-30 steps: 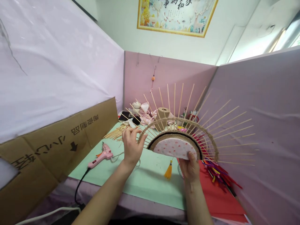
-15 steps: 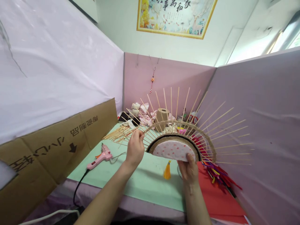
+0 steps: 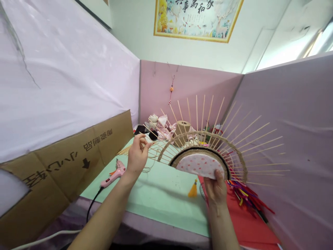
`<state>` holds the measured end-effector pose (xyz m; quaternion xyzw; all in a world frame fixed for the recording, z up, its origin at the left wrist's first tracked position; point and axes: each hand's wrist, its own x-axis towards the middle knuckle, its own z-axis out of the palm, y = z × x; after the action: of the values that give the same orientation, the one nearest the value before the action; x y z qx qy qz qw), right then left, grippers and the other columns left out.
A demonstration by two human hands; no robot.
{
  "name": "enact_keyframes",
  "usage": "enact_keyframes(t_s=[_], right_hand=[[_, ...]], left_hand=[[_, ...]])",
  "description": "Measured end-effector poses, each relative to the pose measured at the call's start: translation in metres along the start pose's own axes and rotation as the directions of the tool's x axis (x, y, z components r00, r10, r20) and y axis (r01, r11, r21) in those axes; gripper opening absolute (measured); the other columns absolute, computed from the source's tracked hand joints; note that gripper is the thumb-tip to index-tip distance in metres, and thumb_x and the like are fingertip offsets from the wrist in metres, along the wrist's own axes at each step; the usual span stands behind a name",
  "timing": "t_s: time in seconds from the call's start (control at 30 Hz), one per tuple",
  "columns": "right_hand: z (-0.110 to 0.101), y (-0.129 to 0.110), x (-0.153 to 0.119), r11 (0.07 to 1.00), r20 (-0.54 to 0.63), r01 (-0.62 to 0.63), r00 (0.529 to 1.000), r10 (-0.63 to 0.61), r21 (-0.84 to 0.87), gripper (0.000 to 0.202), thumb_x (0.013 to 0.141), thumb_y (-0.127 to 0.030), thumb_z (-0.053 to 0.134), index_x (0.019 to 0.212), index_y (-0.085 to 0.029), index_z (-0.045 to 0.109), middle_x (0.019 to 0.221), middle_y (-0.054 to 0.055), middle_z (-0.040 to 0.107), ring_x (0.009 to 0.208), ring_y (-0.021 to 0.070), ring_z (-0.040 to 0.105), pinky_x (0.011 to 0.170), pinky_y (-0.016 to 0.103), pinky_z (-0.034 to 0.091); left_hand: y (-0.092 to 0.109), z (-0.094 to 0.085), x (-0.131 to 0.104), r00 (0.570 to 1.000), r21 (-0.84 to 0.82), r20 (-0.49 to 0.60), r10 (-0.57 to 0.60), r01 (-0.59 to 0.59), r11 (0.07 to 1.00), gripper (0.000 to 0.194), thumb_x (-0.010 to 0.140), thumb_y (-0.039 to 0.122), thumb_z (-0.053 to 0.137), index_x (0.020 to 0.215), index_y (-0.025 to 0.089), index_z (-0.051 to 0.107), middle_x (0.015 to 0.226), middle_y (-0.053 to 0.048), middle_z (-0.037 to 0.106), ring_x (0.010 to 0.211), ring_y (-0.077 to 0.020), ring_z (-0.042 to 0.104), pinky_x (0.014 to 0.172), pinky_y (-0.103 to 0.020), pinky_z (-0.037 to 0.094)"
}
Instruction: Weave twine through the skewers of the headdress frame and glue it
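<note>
A half-round fan-shaped piece, its wooden sticks (image 3: 204, 111) spreading outward, has a white padded base with pink dots (image 3: 199, 165). A black band and brown twine edge that base, and a woven twine arc (image 3: 240, 156) crosses the sticks farther out. My right hand (image 3: 216, 187) grips the base at its lower right, thumb on the front. Left of the arc, my left hand (image 3: 138, 152) is closed in a pinch on what looks like thin twine (image 3: 158, 141). Its fingertips partly hide the strand. A yellow tassel (image 3: 193, 189) shows below the base.
A pink glue gun (image 3: 114, 174) lies at left on the green table cover (image 3: 161, 194), near loose sticks (image 3: 124, 151). Behind are a twine cone (image 3: 182, 127) and pink cloth (image 3: 162, 126). Colourful pipe cleaners (image 3: 247, 194) and red sheets (image 3: 244, 222) lie right. Cardboard (image 3: 78, 159) stands left.
My left hand has moved left, away from the woven arc's left end, with its fingers pinched. My right hand still holds the fan-shaped piece, which has shifted slightly right in view.
</note>
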<state>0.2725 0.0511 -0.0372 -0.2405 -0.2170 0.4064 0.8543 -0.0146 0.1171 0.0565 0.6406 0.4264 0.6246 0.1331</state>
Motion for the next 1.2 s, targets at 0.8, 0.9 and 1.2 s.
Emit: enact_keyframes(t_s=[0.8,0.9,1.2], right_hand=[[0.000,-0.012,-0.003,0.989,-0.024,0.027,0.999,-0.031,-0.143,0.037,0.063,-0.028,0.076,0.099,-0.026,0.067,0.101,0.000,0.074,0.103,0.0230,0.066,0.099,0.046,0.050],[0.000,-0.012,-0.004,0.990,-0.018,0.021,1.000,-0.024,-0.141,0.040,0.061,-0.029,0.077,0.101,-0.026,0.067,0.104,0.000,0.074,0.103,0.0240,0.066,0.099,0.047,0.050],[-0.018,-0.015,0.001,0.986,0.014,-0.039,0.999,0.042,-0.163,0.035,0.063,-0.033,0.077,0.096,-0.027,0.068,0.096,0.001,0.075,0.096,0.0241,0.068,0.090,0.044,0.053]], left_hand=[[0.004,-0.053,0.043,0.995,0.025,0.062,0.073,-0.075,0.997,0.011,0.080,0.022,0.057,0.090,0.019,0.061,0.085,-0.002,0.064,0.071,-0.0131,0.056,0.068,-0.026,0.045],[0.003,-0.056,0.045,0.995,0.012,0.061,0.081,-0.082,0.997,0.012,0.081,0.026,0.057,0.089,0.019,0.063,0.085,-0.003,0.065,0.076,-0.0147,0.058,0.073,-0.028,0.046],[-0.020,-0.081,0.053,0.787,-0.361,0.508,-0.351,0.564,0.743,0.029,0.066,0.034,0.075,0.087,0.017,0.066,0.078,-0.006,0.066,0.052,-0.0071,0.047,0.049,-0.021,0.038]])
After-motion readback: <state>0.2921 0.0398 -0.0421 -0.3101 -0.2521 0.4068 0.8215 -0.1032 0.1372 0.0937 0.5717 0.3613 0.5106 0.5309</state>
